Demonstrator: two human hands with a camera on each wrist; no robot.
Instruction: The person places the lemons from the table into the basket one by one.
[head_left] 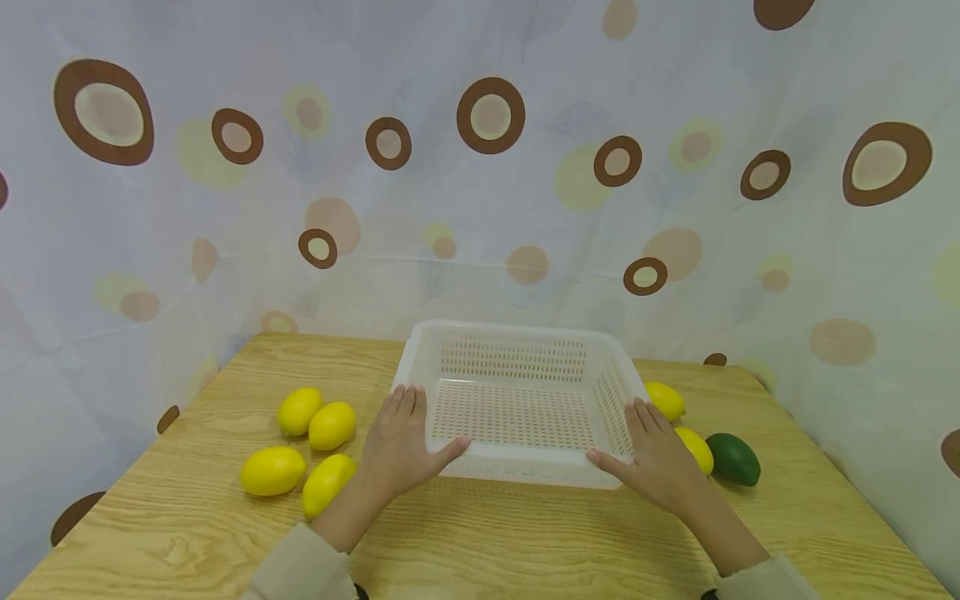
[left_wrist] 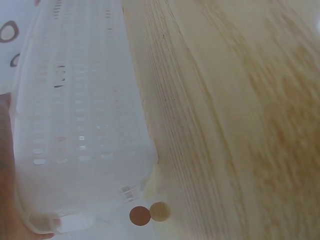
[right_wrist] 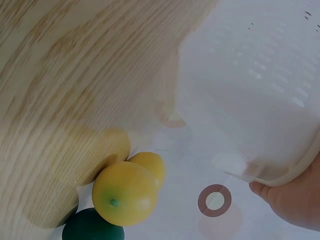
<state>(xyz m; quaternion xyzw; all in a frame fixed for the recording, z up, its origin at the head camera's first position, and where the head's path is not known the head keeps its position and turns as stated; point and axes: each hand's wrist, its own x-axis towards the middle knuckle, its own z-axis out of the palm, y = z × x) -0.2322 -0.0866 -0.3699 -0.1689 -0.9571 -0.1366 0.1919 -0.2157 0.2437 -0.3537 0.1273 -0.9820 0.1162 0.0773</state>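
A white plastic basket [head_left: 517, 467] with slotted walls and floor holds nothing inside. My left hand [head_left: 401, 442] grips its near left corner, thumb over the front rim and fingers along the left side. At the near right corner my right hand [head_left: 656, 450] grips it the same way. In the left wrist view, the basket's slotted wall [left_wrist: 85, 115] fills the left part, with a strip of the hand [left_wrist: 6, 170] at the edge. The right wrist view shows the thumb side of the hand [right_wrist: 295, 202] at the rim.
Several yellow lemons [head_left: 273, 471] lie left of the basket, one partly behind my left wrist. To the right are two lemons [head_left: 665, 401] and a dark green fruit [head_left: 733, 459], close by my right hand. A patterned curtain [head_left: 525, 208] surrounds the wooden table [head_left: 517, 550].
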